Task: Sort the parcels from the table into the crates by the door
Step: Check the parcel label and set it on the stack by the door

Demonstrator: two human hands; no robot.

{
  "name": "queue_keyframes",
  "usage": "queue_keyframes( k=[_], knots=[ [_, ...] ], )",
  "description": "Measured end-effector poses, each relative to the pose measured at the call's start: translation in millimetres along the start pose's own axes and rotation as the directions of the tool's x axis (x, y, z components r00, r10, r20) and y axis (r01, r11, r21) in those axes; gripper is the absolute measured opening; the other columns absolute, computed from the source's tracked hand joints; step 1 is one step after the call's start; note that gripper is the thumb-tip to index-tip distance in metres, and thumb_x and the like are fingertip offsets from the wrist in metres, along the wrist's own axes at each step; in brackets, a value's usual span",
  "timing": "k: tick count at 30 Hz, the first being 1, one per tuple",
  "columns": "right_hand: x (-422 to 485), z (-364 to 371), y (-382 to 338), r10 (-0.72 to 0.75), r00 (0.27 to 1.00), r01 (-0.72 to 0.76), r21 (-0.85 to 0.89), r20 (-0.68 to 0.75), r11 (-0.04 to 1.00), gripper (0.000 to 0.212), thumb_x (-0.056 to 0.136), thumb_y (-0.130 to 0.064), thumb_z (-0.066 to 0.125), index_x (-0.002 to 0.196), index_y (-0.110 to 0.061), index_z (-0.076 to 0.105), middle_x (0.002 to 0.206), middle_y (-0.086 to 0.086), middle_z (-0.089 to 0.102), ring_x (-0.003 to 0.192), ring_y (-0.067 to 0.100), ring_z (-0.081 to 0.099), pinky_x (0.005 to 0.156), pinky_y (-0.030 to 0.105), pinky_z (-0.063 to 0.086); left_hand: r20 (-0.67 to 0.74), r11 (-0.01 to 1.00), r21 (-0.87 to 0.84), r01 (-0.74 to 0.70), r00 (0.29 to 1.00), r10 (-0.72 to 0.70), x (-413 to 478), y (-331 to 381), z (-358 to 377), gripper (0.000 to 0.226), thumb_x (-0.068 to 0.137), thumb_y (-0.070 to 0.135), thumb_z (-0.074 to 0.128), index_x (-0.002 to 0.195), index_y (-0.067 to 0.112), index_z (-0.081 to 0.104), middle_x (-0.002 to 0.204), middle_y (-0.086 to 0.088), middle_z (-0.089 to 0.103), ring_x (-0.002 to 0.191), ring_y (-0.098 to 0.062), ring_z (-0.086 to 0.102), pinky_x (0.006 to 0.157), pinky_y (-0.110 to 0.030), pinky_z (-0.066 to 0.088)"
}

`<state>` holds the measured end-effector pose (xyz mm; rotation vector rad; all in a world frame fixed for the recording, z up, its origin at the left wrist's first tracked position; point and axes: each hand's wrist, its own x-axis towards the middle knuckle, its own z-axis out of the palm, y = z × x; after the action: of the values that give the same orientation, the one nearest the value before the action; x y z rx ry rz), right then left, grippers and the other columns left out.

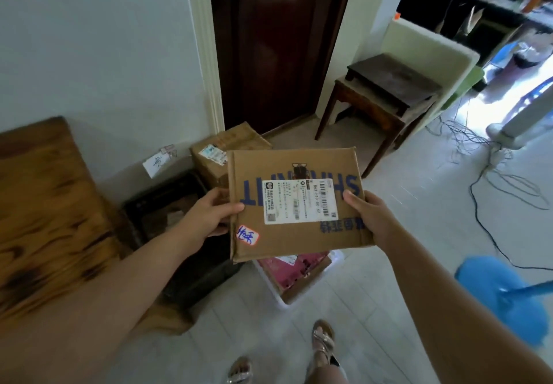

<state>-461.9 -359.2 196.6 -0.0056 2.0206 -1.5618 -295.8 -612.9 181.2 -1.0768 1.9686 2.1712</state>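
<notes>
I hold a flat brown cardboard parcel [294, 237] with a white shipping label, blue print and a small handwritten sticker. My left hand [209, 214] grips its left edge, thumb on top. My right hand [366, 214] grips its right edge the same way. The parcel hovers above the floor. Under it stands a white crate [276, 289] holding a pink parcel [291, 268]. Left of that sits a dark crate [167, 201] by the wall, with a paper tag [157, 162] clipped above it. A larger cardboard box [227, 152] stands by the dark wooden door [278, 45].
A wooden table [45, 213] fills the left side. A wooden stool [380, 99] stands right of the door, with a white padded chair [431, 54] behind it. Loose cables [493, 186] trail over the pale floor at right. A blue object [508, 291] is at lower right. My feet [323, 341] are below.
</notes>
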Motion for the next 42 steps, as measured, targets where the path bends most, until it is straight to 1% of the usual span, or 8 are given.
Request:
queue_keyframes(
  k=[6, 10, 15, 21, 23, 34, 39, 42],
  knots=[
    [59, -36, 26, 0.076, 0.987, -0.065, -0.081, 0.14, 0.995, 0.019, 0.089, -0.027, 0.064, 0.103, -0.014, 0.061, 0.085, 0.003, 0.075, 0.075, 0.018, 0.072, 0.063, 0.031, 0.055, -0.1, 0.99, 0.003, 0.138, 0.986, -0.137, 18, -23, 49, 0.025, 0.084, 0.021, 0.068, 0.103, 0.026, 0.052, 0.111, -0.002, 0.064, 0.104, -0.023, 0.061, 0.099, -0.051, 0.043],
    [99, -57, 44, 0.158, 0.968, -0.132, -0.14, 0.196, 0.981, 0.023, 0.088, -0.029, 0.064, 0.105, -0.013, 0.062, 0.089, 0.004, 0.074, 0.085, 0.024, 0.07, 0.079, 0.041, 0.055, -0.17, 0.977, -0.055, 0.205, 0.962, -0.212, 27, -43, 88, 0.025, 0.085, 0.017, 0.067, 0.104, 0.024, 0.052, 0.112, -0.007, 0.064, 0.097, -0.021, 0.063, 0.092, -0.045, 0.049],
    [140, -76, 77, 0.242, 0.94, -0.181, -0.252, 0.239, 0.951, 0.019, 0.086, -0.032, 0.067, 0.097, -0.018, 0.06, 0.089, 0.002, 0.072, 0.083, 0.022, 0.069, 0.075, 0.039, 0.055, -0.221, 0.951, -0.052, 0.306, 0.925, -0.31, 39, -86, 124, 0.031, 0.084, 0.022, 0.068, 0.11, 0.024, 0.052, 0.111, -0.004, 0.062, 0.1, -0.024, 0.061, 0.092, -0.047, 0.049],
    [178, -82, 128, 0.317, 0.917, -0.218, -0.359, 0.244, 0.908, 0.019, 0.086, -0.03, 0.068, 0.098, -0.016, 0.061, 0.087, 0.002, 0.072, 0.08, 0.021, 0.07, 0.073, 0.039, 0.057, -0.249, 0.901, -0.105, 0.421, 0.866, -0.434, 60, -144, 155, 0.047, 0.084, 0.023, 0.069, 0.125, 0.024, 0.046, 0.103, 0.006, 0.06, 0.09, -0.013, 0.06, 0.07, -0.031, 0.049],
    [190, -79, 147, 0.331, 0.914, -0.227, -0.382, 0.235, 0.896, 0.016, 0.086, -0.03, 0.067, 0.096, -0.018, 0.061, 0.083, -0.001, 0.072, 0.077, 0.019, 0.07, 0.069, 0.036, 0.057, -0.244, 0.886, -0.099, 0.452, 0.852, -0.462, 71, -163, 160, 0.048, 0.084, 0.024, 0.069, 0.127, 0.022, 0.046, 0.106, 0.002, 0.062, 0.092, -0.016, 0.061, 0.075, -0.034, 0.051],
    [247, -48, 226, 0.388, 0.897, -0.26, -0.455, 0.213, 0.852, 0.021, 0.09, -0.031, 0.063, 0.105, -0.019, 0.057, 0.093, 0.003, 0.07, 0.082, 0.02, 0.068, 0.061, 0.032, 0.054, -0.255, 0.88, -0.113, 0.461, 0.843, -0.474, 132, -246, 160, 0.043, 0.085, 0.024, 0.066, 0.125, 0.022, 0.05, 0.111, -0.001, 0.064, 0.1, -0.021, 0.062, 0.092, -0.046, 0.05],
    [268, -40, 245, 0.365, 0.912, -0.225, -0.515, 0.188, 0.827, 0.021, 0.09, -0.035, 0.061, 0.106, -0.021, 0.058, 0.093, 0.003, 0.071, 0.085, 0.024, 0.069, 0.077, 0.044, 0.057, -0.261, 0.891, -0.094, 0.443, 0.853, -0.452, 153, -268, 159, 0.036, 0.086, 0.025, 0.066, 0.119, 0.024, 0.052, 0.107, 0.001, 0.065, 0.098, -0.019, 0.062, 0.087, -0.043, 0.052],
    [276, -35, 252, 0.36, 0.913, -0.212, -0.531, 0.191, 0.82, 0.021, 0.09, -0.033, 0.062, 0.106, -0.019, 0.059, 0.093, 0.004, 0.071, 0.083, 0.023, 0.069, 0.071, 0.04, 0.057, -0.266, 0.89, -0.075, 0.45, 0.851, -0.453, 158, -277, 159, 0.03, 0.086, 0.024, 0.065, 0.114, 0.025, 0.052, 0.102, 0.003, 0.064, 0.093, -0.015, 0.062, 0.079, -0.034, 0.052]
  ],
)
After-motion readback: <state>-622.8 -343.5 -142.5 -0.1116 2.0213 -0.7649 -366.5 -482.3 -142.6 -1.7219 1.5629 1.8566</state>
